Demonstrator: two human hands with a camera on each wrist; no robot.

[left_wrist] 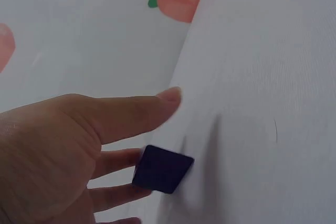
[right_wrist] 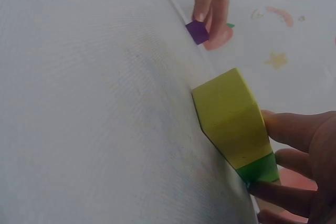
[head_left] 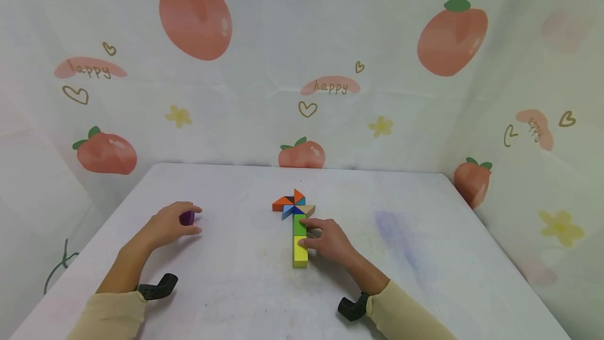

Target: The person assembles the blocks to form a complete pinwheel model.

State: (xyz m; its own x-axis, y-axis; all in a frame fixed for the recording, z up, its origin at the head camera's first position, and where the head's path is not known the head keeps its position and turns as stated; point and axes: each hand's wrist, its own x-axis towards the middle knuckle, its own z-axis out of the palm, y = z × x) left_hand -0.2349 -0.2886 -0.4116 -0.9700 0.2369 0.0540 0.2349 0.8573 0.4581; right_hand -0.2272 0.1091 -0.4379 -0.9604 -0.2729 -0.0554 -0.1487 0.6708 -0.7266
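In the head view, my left hand (head_left: 162, 224) is at the left of the table, thumb and fingers spread around a small purple block (head_left: 187, 218). The left wrist view shows the block (left_wrist: 164, 169) dark against the fingers, with the thumb (left_wrist: 139, 114) apart from it. At mid-table my right hand (head_left: 330, 240) touches the right side of a row of blocks, its thumb at the yellow block (head_left: 300, 252) and a forefinger at the green block (head_left: 299, 224). The yellow block (right_wrist: 231, 114) looms large in the right wrist view, fingertips along its far side.
Beyond the green block, several triangular blocks in orange, blue and tan form a pinwheel (head_left: 294, 204). They lie on a white table (head_left: 226, 298). A fruit-printed cloth (head_left: 264, 30) hangs behind and at the sides. Black wrist devices (head_left: 159, 287) sit on both wrists.
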